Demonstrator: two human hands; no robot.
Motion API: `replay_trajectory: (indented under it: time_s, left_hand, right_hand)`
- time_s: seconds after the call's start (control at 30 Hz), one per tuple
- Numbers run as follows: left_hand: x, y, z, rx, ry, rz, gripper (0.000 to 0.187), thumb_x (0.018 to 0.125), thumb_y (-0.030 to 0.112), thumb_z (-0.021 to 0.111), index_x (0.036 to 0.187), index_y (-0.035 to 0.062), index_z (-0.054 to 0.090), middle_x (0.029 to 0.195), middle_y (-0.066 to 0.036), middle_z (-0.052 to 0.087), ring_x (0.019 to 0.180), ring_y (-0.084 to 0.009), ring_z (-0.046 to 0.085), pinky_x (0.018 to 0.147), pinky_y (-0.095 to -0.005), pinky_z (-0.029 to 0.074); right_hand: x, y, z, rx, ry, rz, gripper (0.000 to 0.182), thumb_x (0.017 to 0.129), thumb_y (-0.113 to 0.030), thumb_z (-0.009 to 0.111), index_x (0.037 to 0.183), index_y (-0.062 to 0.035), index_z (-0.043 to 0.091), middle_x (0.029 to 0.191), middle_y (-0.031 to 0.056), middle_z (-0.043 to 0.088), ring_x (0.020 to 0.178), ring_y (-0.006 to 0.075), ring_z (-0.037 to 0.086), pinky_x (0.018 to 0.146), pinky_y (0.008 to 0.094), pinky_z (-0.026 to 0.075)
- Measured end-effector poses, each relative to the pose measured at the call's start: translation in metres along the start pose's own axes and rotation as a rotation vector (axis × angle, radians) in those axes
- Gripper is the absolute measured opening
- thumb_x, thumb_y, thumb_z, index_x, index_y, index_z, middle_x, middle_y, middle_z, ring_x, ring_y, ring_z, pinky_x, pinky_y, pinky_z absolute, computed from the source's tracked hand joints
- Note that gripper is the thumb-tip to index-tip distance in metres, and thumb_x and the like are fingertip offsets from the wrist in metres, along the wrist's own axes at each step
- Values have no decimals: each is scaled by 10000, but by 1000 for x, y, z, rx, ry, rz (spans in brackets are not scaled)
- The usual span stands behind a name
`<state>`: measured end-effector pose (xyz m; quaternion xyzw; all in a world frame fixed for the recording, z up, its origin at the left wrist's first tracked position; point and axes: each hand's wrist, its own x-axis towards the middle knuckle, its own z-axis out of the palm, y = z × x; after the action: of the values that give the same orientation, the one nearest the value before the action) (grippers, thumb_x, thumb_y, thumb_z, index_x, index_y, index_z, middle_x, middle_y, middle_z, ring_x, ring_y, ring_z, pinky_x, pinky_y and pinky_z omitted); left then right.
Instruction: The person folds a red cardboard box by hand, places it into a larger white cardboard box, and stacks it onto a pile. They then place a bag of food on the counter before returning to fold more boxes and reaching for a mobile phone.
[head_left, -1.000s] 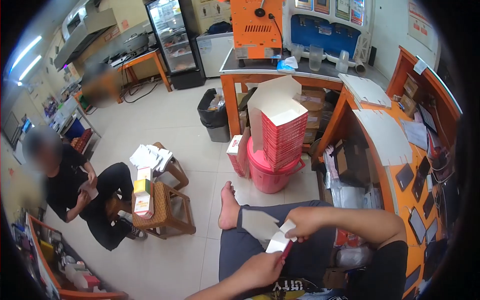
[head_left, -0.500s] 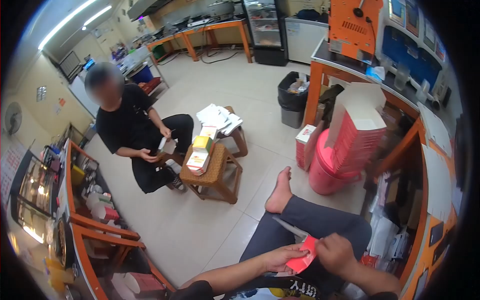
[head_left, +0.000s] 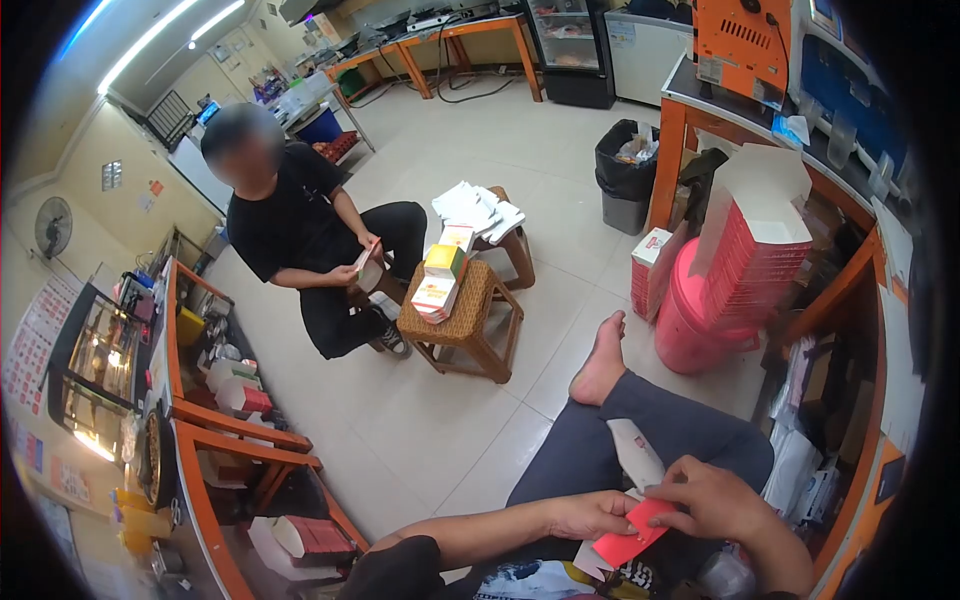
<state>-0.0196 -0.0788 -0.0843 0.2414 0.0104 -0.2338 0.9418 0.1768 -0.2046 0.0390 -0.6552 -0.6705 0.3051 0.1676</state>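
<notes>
A red and white cardboard food box, partly folded, is held over my lap. My left hand grips its left edge, thumb lying on the red panel. From the right, my right hand is closed on its upper right edge, fingers bent over the card. A long white flap sticks up past my hands toward my bare foot. Some of the fingers are hidden behind the card.
A seated person handles another box by a wicker stool bearing a stack of boxes. White flat sheets lie on a second stool. Nested red boxes top a pink bucket at right. Orange-framed shelves stand left.
The view has shifted, so the room appears further right. My right hand has opened from a fist-like curl and spread along the box's edge. The white flap now shows its broad face.
</notes>
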Motion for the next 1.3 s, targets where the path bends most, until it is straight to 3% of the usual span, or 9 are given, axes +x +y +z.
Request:
replay_trajectory:
  time_s: [0.17, 0.47, 0.67, 0.73, 0.87, 1.03, 1.2, 1.23, 1.3]
  left_hand:
    - [-1, -3, 8, -111, 44, 20, 286, 1020, 96, 583, 1292, 9, 571, 1195, -30, 649, 1077, -95, 638, 975, -282, 506]
    - [-7, 5, 21, 177, 92, -63, 338, 1029, 158, 597, 1332, 26, 525, 1199, -6, 626, 1061, -49, 601, 925, -253, 497]
    - [-7, -6, 13, 100, 203, -14, 370, 1061, 304, 543, 1304, 25, 537, 1118, 4, 634, 942, -28, 597, 845, -224, 500]
    - [-8, 8, 15, 407, 304, 84, 389, 1072, 331, 516, 1309, 23, 531, 1112, -6, 636, 927, -33, 607, 838, -227, 507]
    - [-6, 32, 22, 297, 414, 220, 370, 1078, 277, 503, 1352, 29, 500, 1158, -38, 640, 977, -77, 640, 869, -255, 528]
    - [6, 33, 10, 75, 599, 608, 291, 1069, 200, 513, 1313, 42, 517, 1147, -70, 666, 1025, -150, 665, 902, -318, 554]
    - [11, 34, 10, 101, 629, 631, 268, 1037, 131, 537, 1292, 49, 524, 1225, -126, 649, 1115, -238, 660, 1006, -434, 531]
    - [12, 33, 18, 104, 622, 628, 251, 1041, 140, 536, 1275, 49, 534, 1227, -119, 650, 1108, -231, 661, 1002, -429, 532]
    - [13, 28, 25, 104, 614, 615, 237, 1049, 156, 530, 1264, 58, 541, 1202, -98, 656, 1086, -210, 664, 976, -403, 539]
  right_hand:
    - [1, -9, 1, -147, 201, 132, 345, 849, -383, 767, 1105, -157, 713, 1038, 95, 602, 865, 297, 682, 758, 393, 575]
    - [19, -3, -12, 98, -205, -109, 229, 852, -287, 761, 1038, -154, 746, 1012, 96, 601, 889, 289, 665, 775, 393, 561]
    - [21, 6, 1, 117, -153, -171, 244, 882, -184, 723, 1121, -137, 746, 1039, 121, 621, 950, 299, 652, 827, 366, 546]
    - [21, 8, 3, 258, 23, -218, 297, 884, -146, 715, 1178, -103, 716, 1086, 134, 630, 962, 290, 655, 844, 359, 542]
    - [16, 25, 0, 636, 187, -79, 410, 876, -120, 724, 1268, -31, 643, 1181, 160, 624, 1026, 277, 648, 880, 362, 531]
    - [14, 0, -2, 54, 452, -244, 809, 768, -328, 842, 1429, -22, 489, 1251, 157, 605, 1114, 292, 624, 929, 375, 513]
    - [35, 71, -96, 776, 1191, 51, 620, 1033, -120, 530, 1579, -49, 246, 830, 17, 581, 722, 68, 527, 596, 228, 422]
    - [35, 108, -136, 647, 1228, 171, 647, 1026, -143, 549, 1581, -38, 235, 858, 39, 637, 740, 116, 580, 684, 268, 483]
    - [39, 165, -212, 181, 1257, 454, 811, 899, -162, 603, 1607, -91, 214, 720, 35, 598, 613, 151, 554, 574, 314, 442]
